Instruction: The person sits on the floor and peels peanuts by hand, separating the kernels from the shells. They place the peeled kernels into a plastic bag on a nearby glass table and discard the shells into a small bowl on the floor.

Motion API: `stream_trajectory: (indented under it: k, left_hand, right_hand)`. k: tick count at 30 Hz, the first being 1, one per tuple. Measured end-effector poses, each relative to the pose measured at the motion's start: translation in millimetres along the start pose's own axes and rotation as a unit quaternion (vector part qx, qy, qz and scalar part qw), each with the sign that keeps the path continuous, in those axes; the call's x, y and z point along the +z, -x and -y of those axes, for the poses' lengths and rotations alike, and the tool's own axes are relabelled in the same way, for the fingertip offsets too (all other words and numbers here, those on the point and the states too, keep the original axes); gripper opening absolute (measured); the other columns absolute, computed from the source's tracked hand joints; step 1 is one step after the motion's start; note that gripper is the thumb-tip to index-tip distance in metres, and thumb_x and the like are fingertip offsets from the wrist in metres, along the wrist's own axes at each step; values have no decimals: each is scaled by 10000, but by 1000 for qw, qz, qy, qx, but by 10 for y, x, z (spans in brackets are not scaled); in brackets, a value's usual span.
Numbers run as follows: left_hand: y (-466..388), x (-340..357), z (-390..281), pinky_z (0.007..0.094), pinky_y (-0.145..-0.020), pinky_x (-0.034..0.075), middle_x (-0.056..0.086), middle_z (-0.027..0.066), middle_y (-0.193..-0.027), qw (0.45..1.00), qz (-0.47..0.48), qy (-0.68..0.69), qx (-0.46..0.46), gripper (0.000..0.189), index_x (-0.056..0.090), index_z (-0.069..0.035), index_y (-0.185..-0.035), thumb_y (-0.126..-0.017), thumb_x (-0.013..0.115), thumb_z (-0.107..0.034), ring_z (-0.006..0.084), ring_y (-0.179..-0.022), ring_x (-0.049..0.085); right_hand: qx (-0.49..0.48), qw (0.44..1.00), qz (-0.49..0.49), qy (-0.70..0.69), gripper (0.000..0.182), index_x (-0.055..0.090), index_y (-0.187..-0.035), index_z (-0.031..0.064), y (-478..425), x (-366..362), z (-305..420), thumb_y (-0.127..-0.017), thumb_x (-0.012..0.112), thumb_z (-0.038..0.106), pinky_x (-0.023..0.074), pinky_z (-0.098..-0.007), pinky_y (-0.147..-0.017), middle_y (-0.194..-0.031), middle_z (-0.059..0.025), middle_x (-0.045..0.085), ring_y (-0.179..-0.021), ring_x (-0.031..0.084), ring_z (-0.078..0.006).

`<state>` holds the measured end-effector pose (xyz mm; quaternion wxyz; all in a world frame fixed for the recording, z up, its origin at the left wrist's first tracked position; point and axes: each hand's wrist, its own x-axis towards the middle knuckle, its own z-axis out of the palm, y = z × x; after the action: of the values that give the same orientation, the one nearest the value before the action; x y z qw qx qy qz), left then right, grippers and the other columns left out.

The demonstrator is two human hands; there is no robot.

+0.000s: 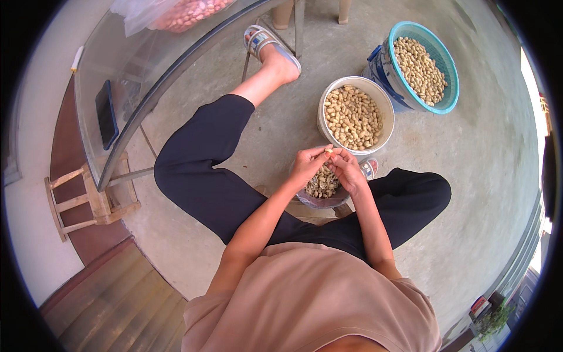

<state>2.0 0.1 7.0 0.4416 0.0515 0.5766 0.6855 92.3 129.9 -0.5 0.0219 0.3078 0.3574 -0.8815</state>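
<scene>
My left hand [308, 165] and my right hand [347, 169] meet at the fingertips, pinching a small pale peanut [329, 151] between them. Whether it is still whole in its shell is too small to tell. Below the hands, a bowl [323, 203] holds peanut shells [323, 185], partly hidden by my fingers and wrists. Just beyond my hands stands a white bucket [390, 119] of unshelled peanuts [352, 116]. Behind it to the right, a turquoise basket [455, 88] with more unshelled peanuts [420, 70] rests on a blue and white bucket [387, 83].
A glass-topped table [145, 105] with a dark rim curves along the left, bearing a phone [107, 115] and a plastic bag of pinkish shelled peanuts [189, 15]. A wooden stool [94, 198] is at the left. My sandalled foot [275, 57] lies near a metal table leg.
</scene>
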Motion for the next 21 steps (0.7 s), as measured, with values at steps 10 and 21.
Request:
stream_trajectory:
  k: [10,21]
  left_hand:
    - [-21,-97,-22,179,-493,324,562,-57,-656,998,32,-33,-31,200,698,18,-988,-843,657,-113,15,-559,444]
    - [-76,-159,182,226,-633,469,676,32,-789,991,15,-131,-7,175,709,26,-942,-809,674,-82,66,-712,573]
  right_hand:
    - [15,980,100,169,569,401,-1339,-4,91,71,177,-899,624,279,450,-239,-730,-1121,-67,578,-905,552,-108]
    - [-56,967,38,247,440,565,-1185,-5,22,49,-154,-908,610,334,373,-191,-600,-861,25,571,-702,449,-39]
